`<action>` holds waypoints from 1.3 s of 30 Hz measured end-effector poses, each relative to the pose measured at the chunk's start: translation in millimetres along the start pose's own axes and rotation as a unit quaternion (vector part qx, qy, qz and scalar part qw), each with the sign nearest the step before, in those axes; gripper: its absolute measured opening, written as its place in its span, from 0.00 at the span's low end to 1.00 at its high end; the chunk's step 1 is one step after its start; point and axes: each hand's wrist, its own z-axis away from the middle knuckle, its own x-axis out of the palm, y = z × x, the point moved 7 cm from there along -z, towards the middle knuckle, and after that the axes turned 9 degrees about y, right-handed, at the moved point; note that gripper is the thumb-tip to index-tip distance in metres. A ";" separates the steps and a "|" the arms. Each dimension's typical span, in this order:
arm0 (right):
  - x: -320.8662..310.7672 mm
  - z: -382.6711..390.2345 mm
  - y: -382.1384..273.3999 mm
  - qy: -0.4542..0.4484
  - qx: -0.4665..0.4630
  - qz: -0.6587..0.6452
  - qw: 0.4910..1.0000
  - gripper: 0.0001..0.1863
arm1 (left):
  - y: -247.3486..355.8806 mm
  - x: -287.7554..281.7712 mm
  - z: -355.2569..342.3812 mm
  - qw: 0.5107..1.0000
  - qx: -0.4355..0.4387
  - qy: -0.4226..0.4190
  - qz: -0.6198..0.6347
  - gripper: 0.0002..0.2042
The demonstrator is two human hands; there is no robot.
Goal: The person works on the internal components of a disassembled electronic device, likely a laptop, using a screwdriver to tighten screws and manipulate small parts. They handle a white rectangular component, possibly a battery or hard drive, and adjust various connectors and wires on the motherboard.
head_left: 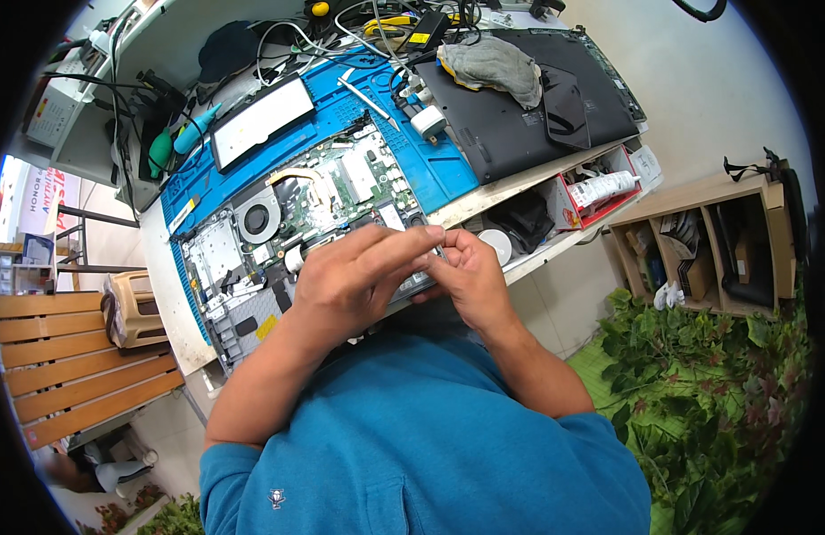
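Note:
An opened laptop base lies tilted on a blue work mat, with its green circuit board, round fan and copper heat pipe exposed. My left hand reaches over the laptop's near right part, fingers closed and pointing right. Its fingertips meet my right hand, whose thumb and fingers are pinched at the laptop's near right corner. A thin dark edge shows between the fingertips; I cannot make out what it belongs to. Both palms hide that corner.
At the back right sits a closed black laptop with a grey cloth glove on top. A white panel and a pen-like tool lie on the mat. Cables crowd the back. An open drawer holds a red box.

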 end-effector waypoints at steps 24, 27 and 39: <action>-0.5 -1.0 2.3 -0.010 -0.021 -0.009 1.000 0.18 | 3.4 8.6 -12.2 0.999 0.015 -0.035 0.023 0.27; -2.1 -2.5 4.1 -0.002 -0.014 -0.014 1.000 0.18 | -1.3 6.9 -15.4 0.999 -0.003 -0.032 0.010 0.28; -1.7 -3.3 4.3 -0.008 -0.005 -0.009 1.000 0.17 | 0.9 0.5 -20.0 0.998 0.021 -0.048 0.047 0.30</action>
